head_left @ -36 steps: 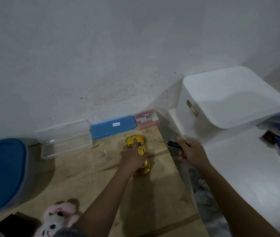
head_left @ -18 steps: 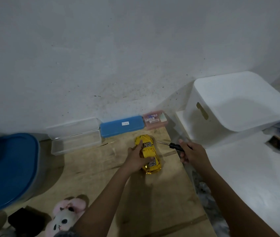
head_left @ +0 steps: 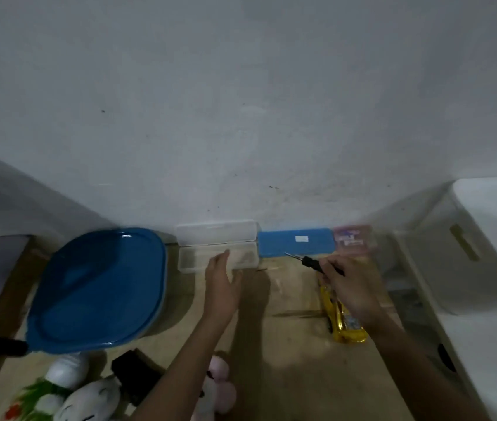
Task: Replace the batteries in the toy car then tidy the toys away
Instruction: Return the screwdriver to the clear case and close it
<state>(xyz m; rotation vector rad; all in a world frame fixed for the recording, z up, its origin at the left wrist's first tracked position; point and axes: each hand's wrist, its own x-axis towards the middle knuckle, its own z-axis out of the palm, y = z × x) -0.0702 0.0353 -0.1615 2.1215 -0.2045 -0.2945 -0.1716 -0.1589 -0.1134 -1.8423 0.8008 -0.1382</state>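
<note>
The yellow toy car (head_left: 342, 320) lies on the wooden tabletop (head_left: 286, 360), partly hidden under my right hand (head_left: 352, 288). That hand is closed around a small black-handled screwdriver (head_left: 314, 264), its tip pointing left toward the blue case. My left hand (head_left: 222, 287) is off the car, fingers spread and holding nothing, reaching over the front of the open clear plastic box (head_left: 210, 257) by the wall.
A blue case (head_left: 295, 242) and a small pink box (head_left: 352, 240) line the wall. A large blue-lidded container (head_left: 98, 287) stands at left, a white bin (head_left: 490, 238) at right. Plush toys (head_left: 89, 396) and a black object (head_left: 133, 375) lie near the front edge.
My left hand has let go of the yellow car and moved left to the clear box. The right hand with the screwdriver now hovers over the car. The view has swung left.
</note>
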